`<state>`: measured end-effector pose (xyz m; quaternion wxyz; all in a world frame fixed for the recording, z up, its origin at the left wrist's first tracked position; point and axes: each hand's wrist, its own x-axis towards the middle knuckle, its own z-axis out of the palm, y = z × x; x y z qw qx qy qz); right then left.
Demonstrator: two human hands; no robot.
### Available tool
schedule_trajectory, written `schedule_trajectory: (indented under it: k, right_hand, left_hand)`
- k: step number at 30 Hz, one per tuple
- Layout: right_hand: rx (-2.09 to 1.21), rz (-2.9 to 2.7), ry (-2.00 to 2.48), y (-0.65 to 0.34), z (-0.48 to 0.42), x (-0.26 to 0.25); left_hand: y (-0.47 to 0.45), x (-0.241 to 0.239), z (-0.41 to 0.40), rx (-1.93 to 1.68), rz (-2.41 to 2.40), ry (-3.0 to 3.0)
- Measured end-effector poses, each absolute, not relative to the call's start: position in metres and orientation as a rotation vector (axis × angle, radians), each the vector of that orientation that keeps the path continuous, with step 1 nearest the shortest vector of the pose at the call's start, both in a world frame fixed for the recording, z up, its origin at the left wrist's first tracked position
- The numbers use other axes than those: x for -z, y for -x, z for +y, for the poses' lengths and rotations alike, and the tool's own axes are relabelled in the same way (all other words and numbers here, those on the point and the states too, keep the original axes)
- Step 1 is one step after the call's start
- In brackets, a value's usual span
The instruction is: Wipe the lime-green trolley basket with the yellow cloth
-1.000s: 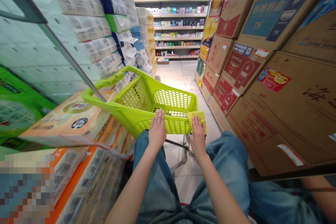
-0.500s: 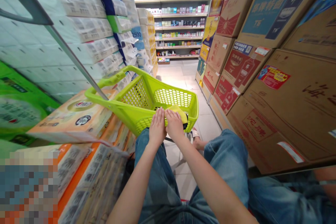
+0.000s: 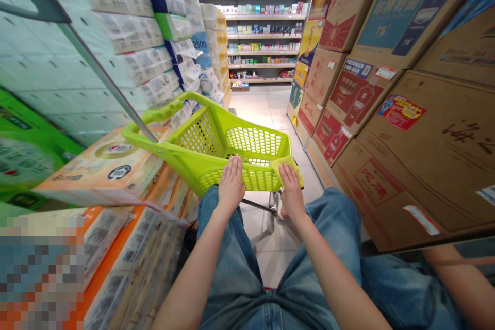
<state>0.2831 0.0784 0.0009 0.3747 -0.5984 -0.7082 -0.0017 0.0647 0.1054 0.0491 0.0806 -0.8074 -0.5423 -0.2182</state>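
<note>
A lime-green shopping cart [image 3: 185, 157] with a perforated plastic basket stands in front of my knees. My left hand [image 3: 232, 183] lies on the near rim of the basket, fingers stretched out flat and close together, thumb on the outer side. Farther right, at the basket's corner, my right hand [image 3: 292, 188] presses a yellow cloth [image 3: 277, 166] against the rim and outer wall. The cloth shows around my fingers; part of it is hidden under them. Inside the basket, some dark shapes near my left fingertips are too small to make out.
Stacked cardboard cartons [image 3: 386, 165] wall the right side. On the left rise white tissue packs [image 3: 127, 31] and orange packages [image 3: 104, 165]. The cart's grey pole [image 3: 104, 82] slants up at left. Stocked shelves [image 3: 266, 18] stand at the aisle's far end. Another person's jeans [image 3: 410, 289] show at lower right.
My right hand has moved right along the rim with the yellow cloth, from beside my left hand to the basket's corner. My left hand has stayed on the rim.
</note>
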Motion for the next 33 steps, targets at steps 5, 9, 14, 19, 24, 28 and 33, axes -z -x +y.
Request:
schedule_trajectory:
  k: [5, 9, 14, 19, 24, 28, 33]
  right_hand:
    - [-0.008, -1.654, 1.656, -0.262, 0.082, 0.005]
    - [-0.024, -1.775, 1.629, -0.202, 0.097, -0.015]
    - [-0.078, -1.902, 1.517, -0.162, 0.109, -0.036]
    - [-0.065, -1.992, 1.425, -0.204, 0.092, -0.028]
    - [-0.05, -1.865, 1.445, -0.268, 0.067, -0.003]
    - [-0.091, -1.719, 1.504, -0.275, 0.069, 0.002]
    - [-0.132, -1.788, 1.543, -0.217, 0.09, -0.02]
  left_hand:
    - [-0.067, -0.05, 0.104, 0.657, -1.642, 2.407]
    - [-0.066, -0.048, 0.106, 0.675, -1.619, 2.416]
    - [-0.062, -0.046, 0.108, 0.668, -1.601, 2.421]
    - [-0.059, -0.048, 0.107, 0.633, -1.572, 2.441]
    - [-0.058, -0.05, 0.107, 0.613, -1.579, 2.446]
    - [-0.061, -0.046, 0.109, 0.648, -1.606, 2.421]
    - [-0.061, -0.042, 0.111, 0.66, -1.598, 2.411]
